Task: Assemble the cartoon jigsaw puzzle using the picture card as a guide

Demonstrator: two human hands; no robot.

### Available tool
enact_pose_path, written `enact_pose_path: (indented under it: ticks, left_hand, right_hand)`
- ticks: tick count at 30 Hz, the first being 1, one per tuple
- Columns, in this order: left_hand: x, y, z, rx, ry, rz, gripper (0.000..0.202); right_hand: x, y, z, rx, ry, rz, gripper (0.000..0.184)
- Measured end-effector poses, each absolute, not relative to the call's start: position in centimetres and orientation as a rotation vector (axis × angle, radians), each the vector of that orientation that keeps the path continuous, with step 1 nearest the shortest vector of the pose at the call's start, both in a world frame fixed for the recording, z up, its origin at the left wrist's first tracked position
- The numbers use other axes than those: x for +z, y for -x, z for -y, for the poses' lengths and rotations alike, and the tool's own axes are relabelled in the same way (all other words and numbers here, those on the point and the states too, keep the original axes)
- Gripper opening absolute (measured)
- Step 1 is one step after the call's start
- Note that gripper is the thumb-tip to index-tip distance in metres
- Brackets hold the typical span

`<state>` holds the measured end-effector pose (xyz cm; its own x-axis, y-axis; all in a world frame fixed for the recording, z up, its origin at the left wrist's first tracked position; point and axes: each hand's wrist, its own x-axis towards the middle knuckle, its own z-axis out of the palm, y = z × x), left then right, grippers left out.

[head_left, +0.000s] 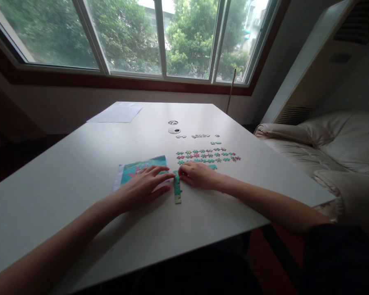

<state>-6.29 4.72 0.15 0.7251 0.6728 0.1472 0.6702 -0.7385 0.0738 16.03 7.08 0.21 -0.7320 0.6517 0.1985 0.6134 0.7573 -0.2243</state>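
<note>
A narrow strip of joined jigsaw pieces (pixel 177 190), green and teal, lies on the white table (pixel 135 246) in front of me. My left hand (pixel 149 182) rests flat beside its upper end, fingers stretched out, the fingertips at the strip's left edge. From the other side, my right hand (pixel 199 175) pinches a puzzle piece (pixel 176 173) at the strip's far end; the fingers partly cover it. Under and behind my left hand is a picture sheet (pixel 160 161) in turquoise with a pink figure. Loose puzzle pieces (pixel 197 155) lie in rows beyond my right hand.
Farther back are more pieces (pixel 202 135), seen pale, and two round objects (pixel 174 130). White paper (pixel 115 113) lies at the table's far left corner. A cream sofa (pixel 295 143) stands to the right, and a window (pixel 129 37) is beyond the table.
</note>
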Motion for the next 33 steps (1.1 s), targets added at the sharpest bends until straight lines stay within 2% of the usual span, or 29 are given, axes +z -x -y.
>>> enact_pose_path:
  ticks: [19,26,33]
  left_hand:
    - [-0.1,6.3,-4.8,0.277,-2.883,-1.103,0.034]
    - [0.3,6.4,-4.6,0.238,-2.886,-1.134,0.036]
    - [0.1,5.9,-4.4,0.291,-2.866,-1.290,0.042]
  right_hand:
    - [0.0,-16.5,-7.1,0.092,0.844,2.675,0.021]
    - [1.5,-18.6,-7.9,0.255,0.832,2.667,0.021]
    - [4.3,-25.0,-9.1,0.477,1.150,2.766,0.024]
